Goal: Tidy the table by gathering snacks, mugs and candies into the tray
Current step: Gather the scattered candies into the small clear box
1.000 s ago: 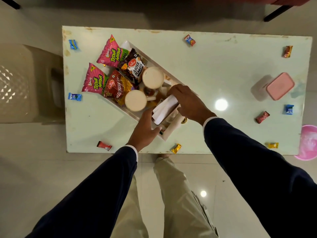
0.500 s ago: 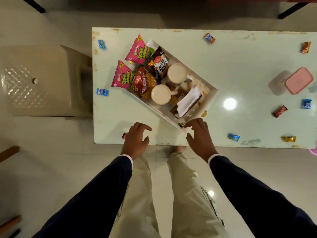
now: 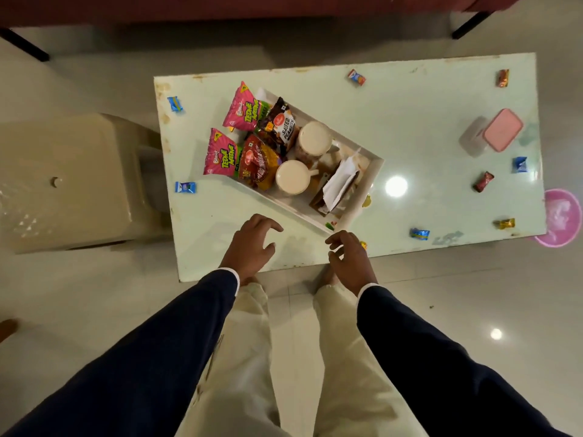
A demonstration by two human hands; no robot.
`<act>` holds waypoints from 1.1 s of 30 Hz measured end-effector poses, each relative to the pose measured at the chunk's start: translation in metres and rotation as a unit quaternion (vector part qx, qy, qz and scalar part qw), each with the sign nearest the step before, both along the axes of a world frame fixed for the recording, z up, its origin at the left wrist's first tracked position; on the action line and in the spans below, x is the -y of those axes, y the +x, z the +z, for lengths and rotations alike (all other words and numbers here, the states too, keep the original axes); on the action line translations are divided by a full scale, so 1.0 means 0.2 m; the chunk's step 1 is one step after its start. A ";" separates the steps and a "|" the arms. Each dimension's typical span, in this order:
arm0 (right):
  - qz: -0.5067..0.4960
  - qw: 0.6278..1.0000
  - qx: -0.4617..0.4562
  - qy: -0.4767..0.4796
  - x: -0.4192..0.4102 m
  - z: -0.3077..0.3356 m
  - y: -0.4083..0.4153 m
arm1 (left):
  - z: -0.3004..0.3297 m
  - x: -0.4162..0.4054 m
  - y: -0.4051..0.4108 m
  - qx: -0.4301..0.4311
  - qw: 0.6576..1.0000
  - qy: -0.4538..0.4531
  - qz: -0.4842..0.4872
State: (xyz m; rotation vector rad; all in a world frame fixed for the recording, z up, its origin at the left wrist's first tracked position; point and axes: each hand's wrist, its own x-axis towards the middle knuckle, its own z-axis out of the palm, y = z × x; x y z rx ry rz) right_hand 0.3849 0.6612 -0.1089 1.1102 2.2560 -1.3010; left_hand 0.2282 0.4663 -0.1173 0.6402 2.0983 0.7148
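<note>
A white tray [image 3: 375,175] lies at an angle on the pale green table [image 3: 410,127]. It holds two pink snack bags [image 3: 243,108], a red snack bag [image 3: 257,165], a peanut packet [image 3: 282,124], two cream mugs [image 3: 291,178] and a folded white paper [image 3: 339,181]. Wrapped candies lie scattered on the table: blue ones [image 3: 185,187] at the left, a blue one [image 3: 419,234] near the front edge, others at the right. My left hand [image 3: 254,247] and my right hand [image 3: 351,260] hover empty, fingers apart, over the front edge just below the tray's near corner.
A pink-lidded box [image 3: 501,129] stands at the table's right. A beige plastic stool [image 3: 69,181] sits left of the table. A pink bowl [image 3: 561,216] rests beyond the right edge. A dark sofa edge runs along the top.
Both hands have left the paper in the tray and drawn back to the table's front edge, empty. The view has shifted, so the table appears further right and up.
</note>
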 end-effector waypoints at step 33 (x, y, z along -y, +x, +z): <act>0.063 0.974 0.078 0.204 -2.65 -0.42 0.06 | -0.19 -2.15 0.58 0.068 0.994 0.047 0.074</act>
